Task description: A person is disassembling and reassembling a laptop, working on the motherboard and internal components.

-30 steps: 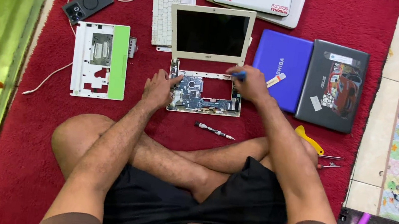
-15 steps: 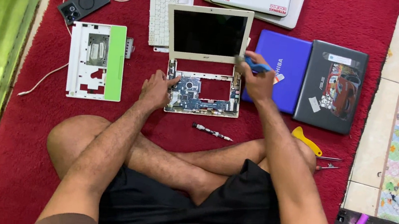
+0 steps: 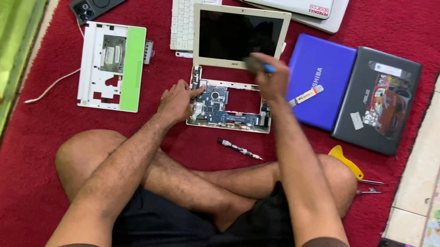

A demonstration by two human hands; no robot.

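Observation:
A small white laptop [image 3: 239, 36] stands open on the red carpet, its base stripped so the blue circuit board [image 3: 222, 107] shows. My left hand [image 3: 179, 100] rests on the base's left edge, fingers spread against the board. My right hand [image 3: 270, 79] is raised over the base's right side, near the dark screen. It grips a blurred tool with a blue handle [image 3: 262, 66]. A screwdriver [image 3: 238, 148] lies on the carpet just in front of the base.
A white-and-green palm-rest cover [image 3: 111, 67], a loose white keyboard [image 3: 187, 8] and a phone on a cable [image 3: 98, 0] lie to the left. A blue laptop [image 3: 318, 88], a black stickered laptop [image 3: 380, 100], a yellow pry tool [image 3: 345, 160] and tweezers [image 3: 370, 186] lie to the right.
My right hand has lifted from the laptop base up toward the screen, carrying the blue-handled tool. My left hand has stayed on the base's left edge.

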